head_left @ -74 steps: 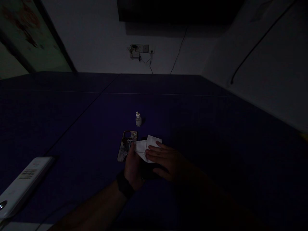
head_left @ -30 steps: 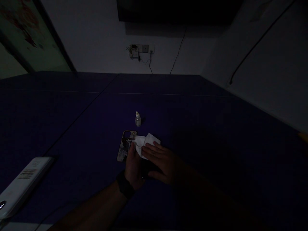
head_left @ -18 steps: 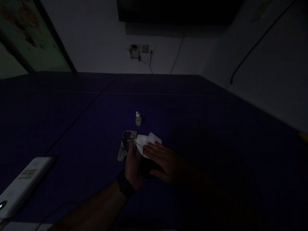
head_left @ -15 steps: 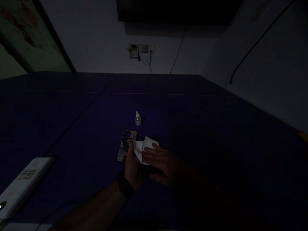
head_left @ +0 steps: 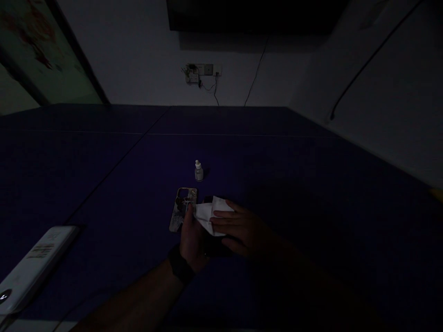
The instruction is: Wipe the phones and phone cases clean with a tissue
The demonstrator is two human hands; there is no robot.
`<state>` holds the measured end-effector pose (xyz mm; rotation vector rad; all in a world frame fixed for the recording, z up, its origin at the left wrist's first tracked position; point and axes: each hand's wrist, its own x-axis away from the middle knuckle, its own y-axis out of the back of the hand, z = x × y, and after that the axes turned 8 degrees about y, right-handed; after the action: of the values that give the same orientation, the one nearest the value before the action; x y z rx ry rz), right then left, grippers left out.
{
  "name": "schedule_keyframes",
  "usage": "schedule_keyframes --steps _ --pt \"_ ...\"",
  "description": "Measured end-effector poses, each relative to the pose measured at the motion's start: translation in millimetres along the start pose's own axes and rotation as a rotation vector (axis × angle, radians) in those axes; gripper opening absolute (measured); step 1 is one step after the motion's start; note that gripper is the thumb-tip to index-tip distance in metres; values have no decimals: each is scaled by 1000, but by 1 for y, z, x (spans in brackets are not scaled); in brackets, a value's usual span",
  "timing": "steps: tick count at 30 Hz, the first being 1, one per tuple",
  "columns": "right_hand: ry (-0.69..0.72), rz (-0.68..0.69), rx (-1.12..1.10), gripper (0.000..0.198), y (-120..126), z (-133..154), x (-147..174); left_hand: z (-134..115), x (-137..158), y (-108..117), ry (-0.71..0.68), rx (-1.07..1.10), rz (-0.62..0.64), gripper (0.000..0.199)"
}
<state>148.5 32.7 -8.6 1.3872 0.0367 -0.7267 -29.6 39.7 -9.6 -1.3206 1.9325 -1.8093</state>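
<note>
My left hand (head_left: 192, 240), with a dark watch on its wrist, is closed round a dark phone (head_left: 216, 248), its thumb along the left edge. Much of the phone is hidden by my other hand and lost in the dim light. Fingers flat and close together, my right hand (head_left: 238, 228) presses a folded white cloth (head_left: 205, 212) against the phone's upper face. Left of the phone lies a patterned phone case (head_left: 178, 214) with a large camera cutout. A small dropper bottle (head_left: 198, 171) with a white top stands upright beyond the case.
The blue-purple table (head_left: 114, 198) runs to the far wall. A long white device (head_left: 38, 265) lies at the left front, with a cable near it. Wall sockets (head_left: 204, 71) with cords and a dark screen (head_left: 256, 16) are at the back.
My right hand has slid slightly rightward with the cloth, baring more of the phone's dark top edge and lower part. My left hand has barely moved.
</note>
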Motion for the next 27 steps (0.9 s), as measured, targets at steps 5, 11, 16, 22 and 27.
schedule_keyframes --steps 5,11,16,22,27 --pt "-66 23 71 53 -1 2 -2 0 -3 5 -40 7 60 56" --pt "26 7 -7 36 0 3 -3 -1 -2 3 -35 -12 -60 59" --pt "-107 -37 84 42 -1 0 -1 0 -1 2 -29 -10 51 62" --pt "1 25 -23 46 -2 3 -1 0 -1 5 -37 8 -9 61" --pt "-109 -45 18 37 2 -1 5 -1 -3 6 -1 12 91 60"
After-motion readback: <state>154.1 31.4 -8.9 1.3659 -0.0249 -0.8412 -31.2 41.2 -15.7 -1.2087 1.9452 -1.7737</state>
